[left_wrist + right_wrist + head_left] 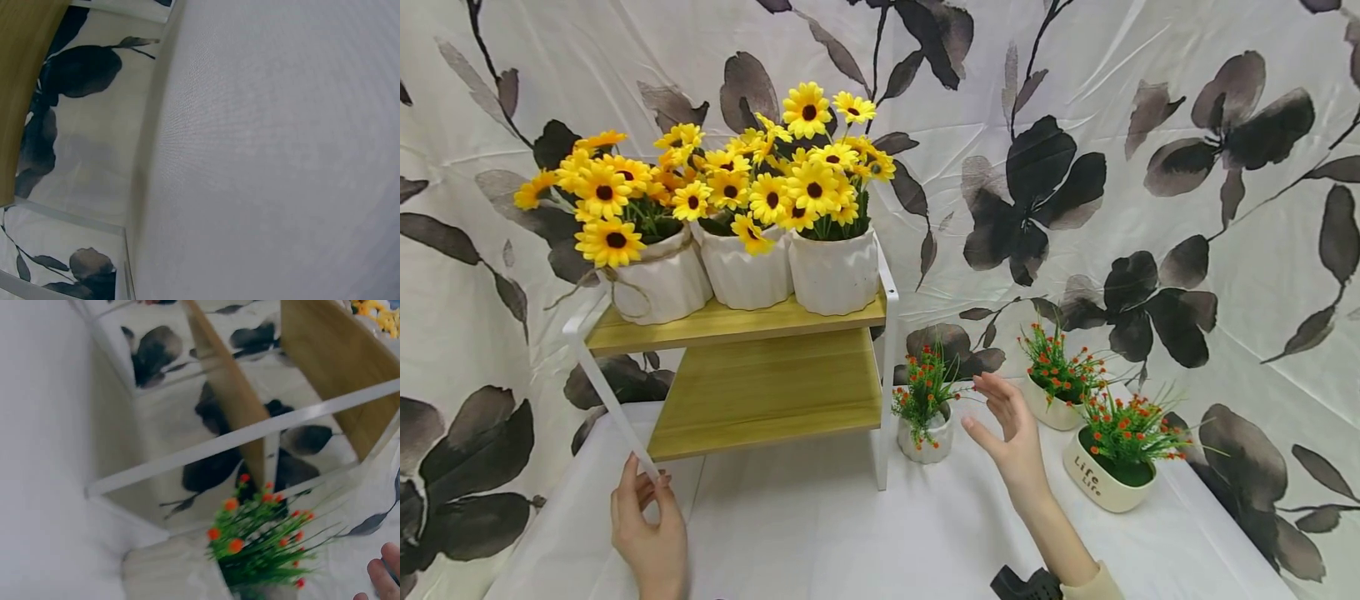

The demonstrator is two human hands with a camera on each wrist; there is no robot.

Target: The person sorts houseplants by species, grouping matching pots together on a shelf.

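A two-tier shelf (775,392) with wooden boards and a white frame stands at the left of the table. My left hand (651,525) pinches its front left leg (613,400) near the bottom. My right hand (1015,442) is raised with fingers spread and nothing in them. Just left of it, beside the shelf's right leg, is a small white pot (925,442) with red-orange flowers (928,387). In the right wrist view the same pot (169,569) is close below the shelf frame, with my right fingertips (384,578) at the right edge.
Three white pots (835,271) of yellow sunflowers stand in a row on the top board. Two cream pots of red flowers, one lettered "Life" (1105,479) and one behind it (1052,404), stand right of my right hand. Floral cloth (1075,200) hangs behind the white table (820,533).
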